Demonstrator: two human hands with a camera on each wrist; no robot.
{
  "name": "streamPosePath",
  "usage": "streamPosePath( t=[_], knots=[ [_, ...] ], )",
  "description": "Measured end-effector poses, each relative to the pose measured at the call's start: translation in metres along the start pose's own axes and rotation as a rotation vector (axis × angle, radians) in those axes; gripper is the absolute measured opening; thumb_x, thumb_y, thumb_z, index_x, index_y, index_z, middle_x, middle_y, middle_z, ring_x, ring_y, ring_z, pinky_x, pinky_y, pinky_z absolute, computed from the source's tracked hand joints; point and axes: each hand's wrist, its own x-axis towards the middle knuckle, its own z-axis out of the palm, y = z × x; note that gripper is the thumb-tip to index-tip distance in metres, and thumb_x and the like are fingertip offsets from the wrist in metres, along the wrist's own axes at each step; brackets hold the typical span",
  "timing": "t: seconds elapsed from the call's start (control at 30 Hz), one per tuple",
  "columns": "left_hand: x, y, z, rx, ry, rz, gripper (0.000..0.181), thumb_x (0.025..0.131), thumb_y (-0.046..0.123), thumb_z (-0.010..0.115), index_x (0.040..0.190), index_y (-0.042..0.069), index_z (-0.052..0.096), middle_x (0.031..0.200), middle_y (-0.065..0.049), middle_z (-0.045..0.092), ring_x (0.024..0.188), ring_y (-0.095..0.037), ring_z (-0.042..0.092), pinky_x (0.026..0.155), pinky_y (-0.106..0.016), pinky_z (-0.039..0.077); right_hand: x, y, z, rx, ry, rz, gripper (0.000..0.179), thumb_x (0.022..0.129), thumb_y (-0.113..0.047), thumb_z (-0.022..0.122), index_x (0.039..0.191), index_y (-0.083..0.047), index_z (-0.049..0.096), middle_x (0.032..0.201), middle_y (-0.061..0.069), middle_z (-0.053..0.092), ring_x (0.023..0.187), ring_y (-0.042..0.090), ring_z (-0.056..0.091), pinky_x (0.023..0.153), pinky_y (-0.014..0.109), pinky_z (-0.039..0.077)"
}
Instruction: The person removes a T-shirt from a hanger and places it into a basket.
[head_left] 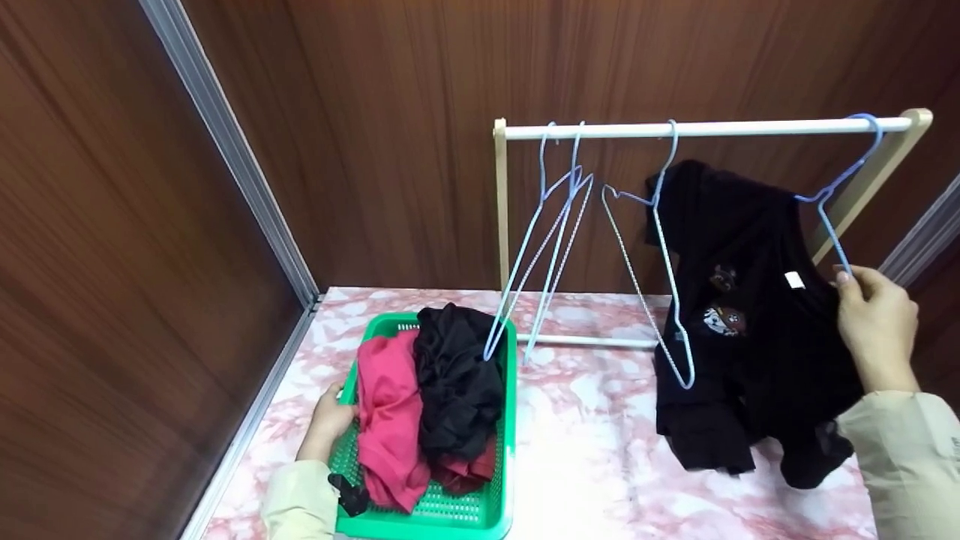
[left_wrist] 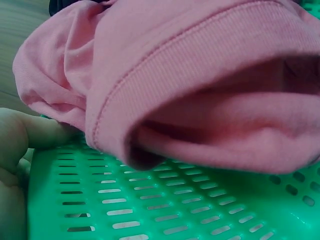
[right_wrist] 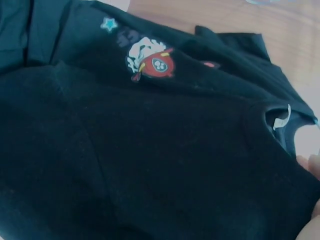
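Observation:
At the right end of the rack, my right hand [head_left: 879, 319] pinches the sloping arm of a blue clothes hanger [head_left: 827, 196], at the collar edge of a black T-shirt [head_left: 757, 375]. The hanger's hook is over the rail. The T-shirt has a small printed picture and a white neck label, and the right wrist view shows its shoulder beside my fingers [right_wrist: 314, 165]. On the left, my left hand [head_left: 328, 421] grips the side rim of a green plastic basket [head_left: 510, 450]. A pink garment [left_wrist: 200, 65] and a black garment [head_left: 457, 390] lie bunched inside, with a dark red cloth [head_left: 465, 472] partly beneath.
Several light-blue hangers hang from the white rail [head_left: 750, 129], two at the left end and one bare hanger [head_left: 667, 262] in front of the T-shirt. A wooden post [head_left: 502, 210] stands behind the basket. Brown panels [head_left: 390, 150] enclose the pink-marbled table [head_left: 577, 450].

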Motion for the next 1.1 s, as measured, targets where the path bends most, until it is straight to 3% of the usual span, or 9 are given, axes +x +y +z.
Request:
streamPosePath(
  t=[0.3,0.5,0.73,0.9,0.97,1.1],
  knots=[
    [-0.0006,-0.0001,0.0027,0.023,-0.006,0.011,0.061,0.073,-0.004,0.055,0.132,-0.011,0.040,0.118,-0.034,0.053,0.095,-0.034,0.051,0.083,-0.038,0.044,-0.0036,0.0000,0.0029,0.011,0.052,0.042,0.042,0.100,-0.034,0.038,0.129,-0.011,0.058,0.064,-0.049,0.028,0.129,0.040,0.046,0.103,0.050,0.034],
    [-0.0010,-0.0002,0.0025,0.011,-0.014,0.002,0.059,0.073,-0.005,0.054,0.131,-0.010,0.040,0.116,-0.033,0.054,0.092,-0.031,0.051,0.077,-0.033,0.043,-0.0047,-0.0017,0.0053,0.023,0.094,0.037,0.040,0.100,-0.032,0.039,0.126,-0.009,0.061,0.067,-0.050,0.033,0.126,0.038,0.049,0.102,0.048,0.036],
    [-0.0013,0.0001,0.0024,0.018,-0.004,0.015,0.058,0.073,-0.005,0.054,0.130,-0.010,0.041,0.112,-0.032,0.056,0.089,-0.030,0.052,0.075,-0.031,0.042,-0.0039,-0.0061,0.0033,0.022,0.139,0.034,0.039,0.100,-0.031,0.041,0.123,-0.008,0.063,0.083,-0.046,0.049,0.124,0.036,0.051,0.102,0.044,0.037],
    [-0.0012,-0.0008,0.0018,0.016,-0.005,0.020,0.057,0.074,-0.005,0.053,0.129,-0.010,0.042,0.110,-0.031,0.056,0.088,-0.030,0.052,0.074,-0.029,0.041,-0.0037,-0.0081,0.0017,0.045,0.166,0.034,0.041,0.100,-0.033,0.042,0.121,-0.007,0.064,0.075,-0.049,0.042,0.123,0.035,0.052,0.101,0.043,0.037],
    [-0.0013,-0.0008,0.0013,0.020,-0.006,0.016,0.057,0.074,-0.004,0.053,0.130,-0.009,0.041,0.110,-0.031,0.056,0.088,-0.030,0.052,0.074,-0.030,0.042,-0.0036,-0.0081,0.0012,0.055,0.181,0.040,0.040,0.100,-0.036,0.042,0.120,-0.010,0.066,0.072,-0.050,0.040,0.123,0.030,0.054,0.101,0.042,0.037],
    [-0.0007,-0.0018,0.0004,0.016,0.003,0.014,0.061,0.073,-0.005,0.053,0.132,-0.009,0.040,0.114,-0.033,0.054,0.091,-0.032,0.051,0.077,-0.032,0.042,-0.0039,-0.0069,-0.0001,0.102,0.229,0.042,0.032,0.099,-0.040,0.045,0.111,-0.025,0.070,0.070,-0.050,0.042,0.109,-0.011,0.056,0.097,0.033,0.038]
  ],
)
